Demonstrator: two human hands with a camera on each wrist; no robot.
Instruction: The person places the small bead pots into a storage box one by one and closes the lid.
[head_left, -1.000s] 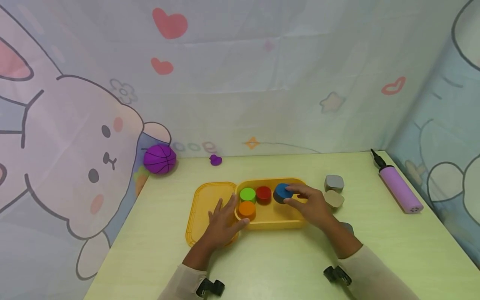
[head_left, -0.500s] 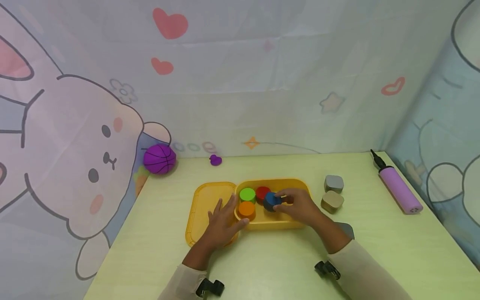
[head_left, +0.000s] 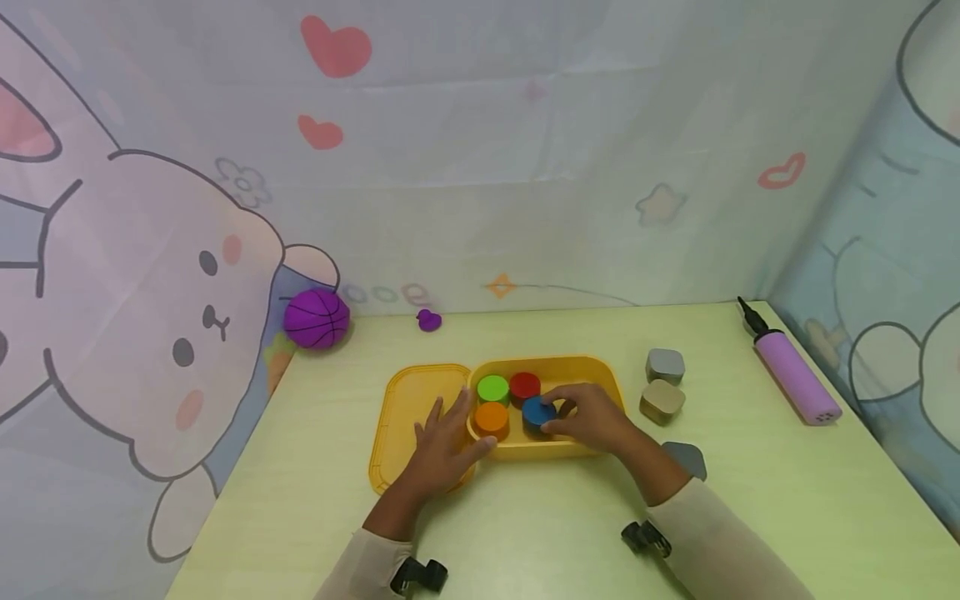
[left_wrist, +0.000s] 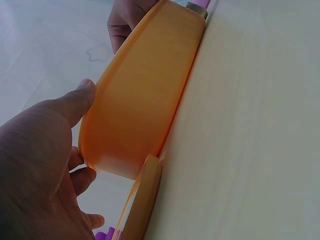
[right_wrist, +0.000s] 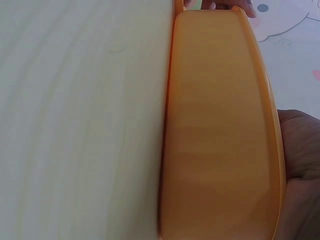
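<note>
A yellow box (head_left: pixel 558 451) stands on the table with round pieces inside. My right hand (head_left: pixel 594 418) reaches into it and pinches a blue round piece (head_left: pixel 533 417) between thumb and fingers, low in the box beside the orange round piece (head_left: pixel 491 418). Behind these sit a green round piece (head_left: pixel 492 388) and a red one (head_left: pixel 524 387). My left hand (head_left: pixel 441 454) rests against the box's left end with its fingers spread; in the left wrist view, its thumb (left_wrist: pixel 80 100) touches the rim. In the right wrist view the box wall (right_wrist: pixel 220 125) hides the pinching fingertips.
A yellow lid (head_left: pixel 392 433) lies left of the box, partly under my left hand. Right of the box are a grey block (head_left: pixel 665 365), a tan block (head_left: pixel 662 402) and a dark grey one (head_left: pixel 686 460). Farther out are a purple pump (head_left: pixel 797 377), ball (head_left: pixel 317 319) and duck (head_left: pixel 429 320).
My right hand has carried the blue piece left and toward the near side of the box, lowering it in front of the red piece. The left hand has stayed in place.
</note>
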